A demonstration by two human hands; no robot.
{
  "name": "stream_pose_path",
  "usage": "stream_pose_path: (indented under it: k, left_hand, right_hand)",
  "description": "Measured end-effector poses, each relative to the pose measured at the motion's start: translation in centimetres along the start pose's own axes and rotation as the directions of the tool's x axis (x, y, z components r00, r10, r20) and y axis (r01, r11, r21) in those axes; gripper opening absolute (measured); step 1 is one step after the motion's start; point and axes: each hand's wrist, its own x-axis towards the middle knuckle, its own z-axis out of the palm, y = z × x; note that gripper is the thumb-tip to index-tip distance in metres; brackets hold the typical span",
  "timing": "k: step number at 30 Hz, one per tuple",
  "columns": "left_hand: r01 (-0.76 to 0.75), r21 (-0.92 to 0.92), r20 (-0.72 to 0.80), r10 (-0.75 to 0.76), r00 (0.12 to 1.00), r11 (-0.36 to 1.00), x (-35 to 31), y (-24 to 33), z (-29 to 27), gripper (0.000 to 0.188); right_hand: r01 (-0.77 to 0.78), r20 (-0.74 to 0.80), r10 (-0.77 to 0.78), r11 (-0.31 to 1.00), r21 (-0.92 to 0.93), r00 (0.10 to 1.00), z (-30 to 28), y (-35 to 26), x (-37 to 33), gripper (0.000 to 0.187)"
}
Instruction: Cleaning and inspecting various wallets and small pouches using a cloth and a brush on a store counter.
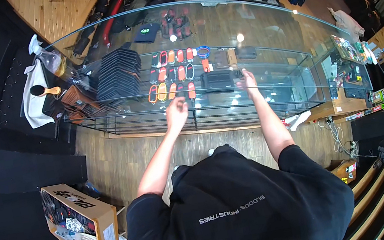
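A glass display case [268, 88] stands in front of me. My left hand [178, 112] hovers at its near side, just below the front row of red, orange and black key-fob-like tags [162, 92]; its fingers are loosely bent and I see nothing in them. Beside the right end of a black, flat rectangular case [216, 81] is my right hand [248, 81], fingers apart; whether it touches the black case I cannot tell. Behind that lie a blue ring-shaped band [203, 52], a brown wallet-like piece [232, 57] and a dark flat one [246, 53].
Overlapping dark flat pieces [119, 79] fill the case's left part, near brown leather goods [78, 99]. A wooden-handled brush [45, 90] lies on a white cloth [38, 112]. An open cardboard box [106, 231] stands lower left. Cables [340, 138] hang at right.
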Motion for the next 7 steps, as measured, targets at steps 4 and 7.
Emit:
stream_pose_path:
  k: [4,7]
  left_hand:
    - [0.048,-0.068,-0.052,-0.052,0.997,0.997,-4.4,-8.8,-7.2,0.018]
    - [0.242,0.026,-0.069,-0.24,0.968,0.97,-9.0,-18.5,-13.1,0.02]
  right_hand:
    - [0.044,-0.055,-0.038,0.992,0.122,0.998,0.4,1.3,-0.4,0.069]
    - [-0.006,-0.016,0.008,0.995,0.103,1.0,3.5,1.6,-0.7,0.073]
